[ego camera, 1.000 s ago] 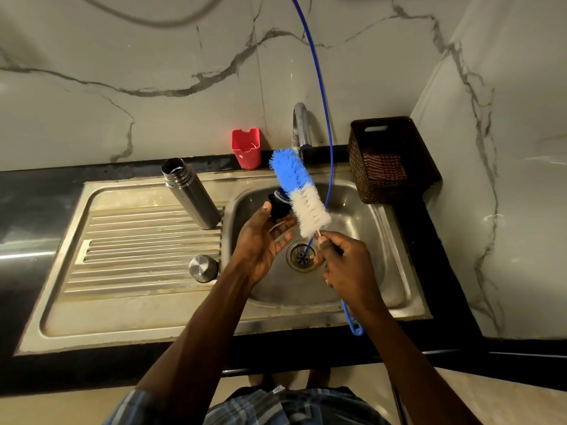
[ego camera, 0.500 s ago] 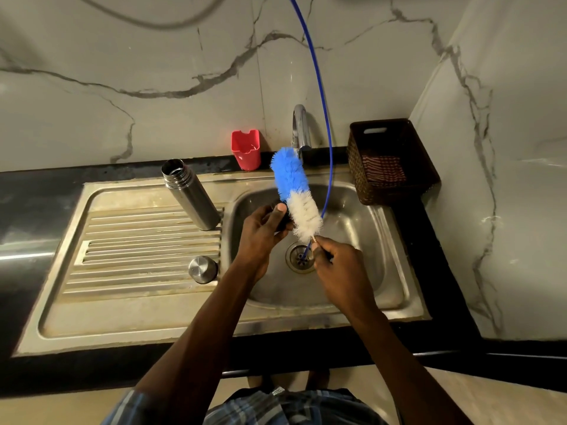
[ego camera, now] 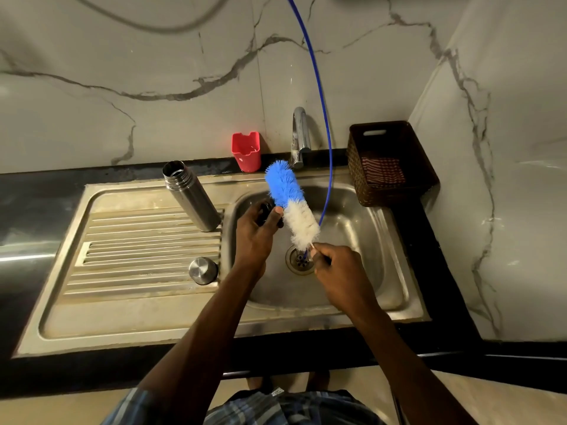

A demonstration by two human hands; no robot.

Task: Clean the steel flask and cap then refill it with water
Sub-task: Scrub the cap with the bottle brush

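The left hand (ego camera: 254,234) was over the sink bowl (ego camera: 368,240), and its grip was closed around a small black cap part (ego camera: 266,210). Only a bit of that black part showed past the fingers. The right hand (ego camera: 337,265) was over the sink bowl too, just above the drain (ego camera: 299,260). Its grip was pinched tight on the thin handle of a bottle brush (ego camera: 291,204). The brush pointed up and away, tilted toward the tap (ego camera: 300,136). The top half of the brush was blue and the bottom half was white. The white part was touching the left thumb, right beside the black part. The steel flask (ego camera: 191,196) stood open on the ribbed draining board (ego camera: 147,250), leaning in the picture, just beside the left edge of the sink bowl. A round steel cap (ego camera: 203,270) sat on the draining board nearer the person, close to the bowl's edge. A red cup (ego camera: 246,151) stood at the back on the dark tabletop (ego camera: 40,191), between the flask and the tap. A brown basket (ego camera: 395,167) with a striped cloth (ego camera: 382,169) inside sat to the right of the sink. A thin blue tube (ego camera: 322,102) hung down from above into the sink bowl. The wall behind was white marble (ego camera: 122,72) with grey lines.
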